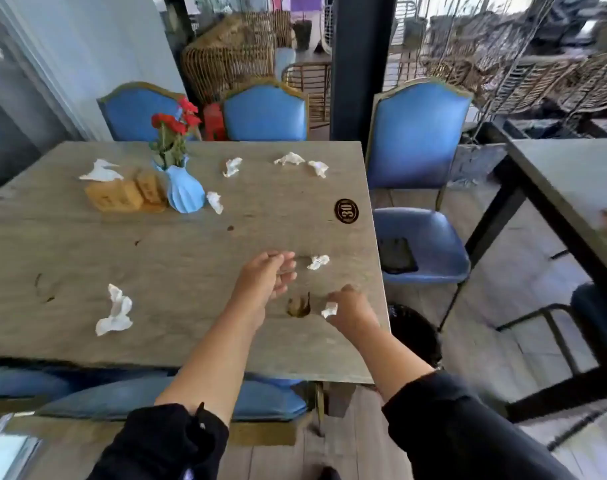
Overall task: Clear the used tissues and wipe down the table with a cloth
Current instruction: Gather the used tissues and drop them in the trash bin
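Tissue (330,309) crumpled in right hand (349,308), grip clamped on it, near desk (177,251) right edge. Left hand (267,277) apart, empty, reaching toward next tissue (318,261). Better gather several wads before dumping in bin (414,332).

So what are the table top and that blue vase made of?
Table: looks like matte grey-brown wood or wood-look laminate, judging by the long grain streaks; it's hard to tell which. Vase: probably glazed ceramic or plastic, with smooth, ribbed, evenly pale blue sides.
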A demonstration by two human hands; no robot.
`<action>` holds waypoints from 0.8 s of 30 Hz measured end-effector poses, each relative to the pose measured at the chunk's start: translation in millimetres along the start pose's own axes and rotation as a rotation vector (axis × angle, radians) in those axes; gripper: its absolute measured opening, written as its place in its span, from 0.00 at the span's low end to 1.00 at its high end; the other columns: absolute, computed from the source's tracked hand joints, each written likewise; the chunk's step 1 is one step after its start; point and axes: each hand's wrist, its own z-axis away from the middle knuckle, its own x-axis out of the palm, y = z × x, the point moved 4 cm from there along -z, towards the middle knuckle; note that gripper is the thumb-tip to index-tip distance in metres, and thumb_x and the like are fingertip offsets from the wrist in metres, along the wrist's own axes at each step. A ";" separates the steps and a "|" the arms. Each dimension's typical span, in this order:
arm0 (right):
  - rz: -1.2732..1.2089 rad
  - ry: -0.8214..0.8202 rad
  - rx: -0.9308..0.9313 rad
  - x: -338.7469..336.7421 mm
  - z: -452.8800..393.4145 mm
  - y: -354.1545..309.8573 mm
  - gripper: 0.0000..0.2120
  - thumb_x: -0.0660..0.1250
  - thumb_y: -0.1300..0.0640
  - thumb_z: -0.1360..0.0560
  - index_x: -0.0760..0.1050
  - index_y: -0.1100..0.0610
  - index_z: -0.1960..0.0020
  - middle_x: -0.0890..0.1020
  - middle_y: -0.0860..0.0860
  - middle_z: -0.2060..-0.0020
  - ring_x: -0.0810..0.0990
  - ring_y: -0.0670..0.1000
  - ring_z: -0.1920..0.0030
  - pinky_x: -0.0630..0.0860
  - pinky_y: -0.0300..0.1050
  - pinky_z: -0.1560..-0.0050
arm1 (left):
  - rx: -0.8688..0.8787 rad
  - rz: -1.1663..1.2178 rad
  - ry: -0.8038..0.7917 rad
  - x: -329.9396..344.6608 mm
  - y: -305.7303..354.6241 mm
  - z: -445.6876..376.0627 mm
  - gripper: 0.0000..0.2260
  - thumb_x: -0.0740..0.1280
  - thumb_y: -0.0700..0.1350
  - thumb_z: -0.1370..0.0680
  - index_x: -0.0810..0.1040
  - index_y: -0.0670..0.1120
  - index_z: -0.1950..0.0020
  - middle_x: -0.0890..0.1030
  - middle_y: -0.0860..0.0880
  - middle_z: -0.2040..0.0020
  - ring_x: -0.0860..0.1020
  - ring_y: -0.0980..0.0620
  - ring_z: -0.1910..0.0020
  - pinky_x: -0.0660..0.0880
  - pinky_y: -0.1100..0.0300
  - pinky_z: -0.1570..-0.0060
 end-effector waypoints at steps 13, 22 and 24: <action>-0.715 -0.031 0.039 -22.1 -47.7 -31.0 0.08 0.72 0.60 0.30 0.83 0.51 0.52 0.82 0.47 0.59 0.82 0.51 0.51 0.76 0.46 0.48 | -0.240 0.118 0.059 39.0 -48.7 -60.2 0.07 0.59 0.46 0.18 0.75 0.52 0.43 0.74 0.55 0.47 0.74 0.54 0.43 0.66 0.58 0.43; -0.252 0.132 -0.014 -27.7 -97.2 -24.5 0.17 0.59 0.71 0.29 0.79 0.52 0.53 0.81 0.52 0.48 0.75 0.55 0.43 0.69 0.40 0.51 | -0.251 0.442 0.170 27.2 -57.4 -89.9 0.09 0.59 0.31 0.21 0.76 0.43 0.52 0.78 0.47 0.52 0.74 0.51 0.45 0.71 0.58 0.39; -0.046 0.111 -0.051 -23.1 -114.1 -22.5 0.21 0.60 0.70 0.27 0.79 0.51 0.43 0.75 0.52 0.40 0.67 0.56 0.37 0.68 0.42 0.45 | -0.276 0.472 0.167 22.4 -59.5 -93.8 0.10 0.59 0.31 0.21 0.77 0.42 0.50 0.78 0.46 0.52 0.74 0.49 0.45 0.72 0.56 0.39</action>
